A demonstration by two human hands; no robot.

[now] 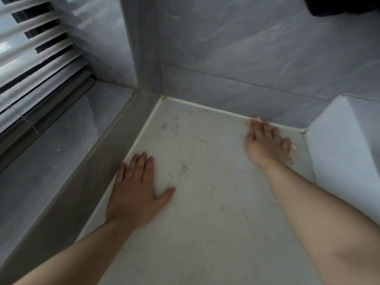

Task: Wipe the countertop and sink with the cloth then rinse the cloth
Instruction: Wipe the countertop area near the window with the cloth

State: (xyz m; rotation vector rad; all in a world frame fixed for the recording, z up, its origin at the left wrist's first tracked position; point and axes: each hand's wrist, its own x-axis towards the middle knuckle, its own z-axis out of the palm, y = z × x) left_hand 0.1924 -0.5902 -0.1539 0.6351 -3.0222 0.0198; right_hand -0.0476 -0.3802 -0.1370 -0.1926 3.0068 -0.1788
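Observation:
The pale marbled countertop (205, 182) runs into a corner of grey tiled walls. My left hand (135, 190) lies flat on its left side near the edge strip, fingers straight and thumb spread. At the back, against the wall seam, my right hand (269, 142) is blurred by motion. Its fingers spread and bend down onto the surface. No cloth shows plainly under it, though a pale patch beside its fingers could be cloth or sealant. The white sink (341, 145) rises at the right edge, just right of my right hand.
A grey raised ledge (61, 161) borders the countertop on the left, with window blinds (35, 54) above it. Something dark (339, 5) hangs at the top right.

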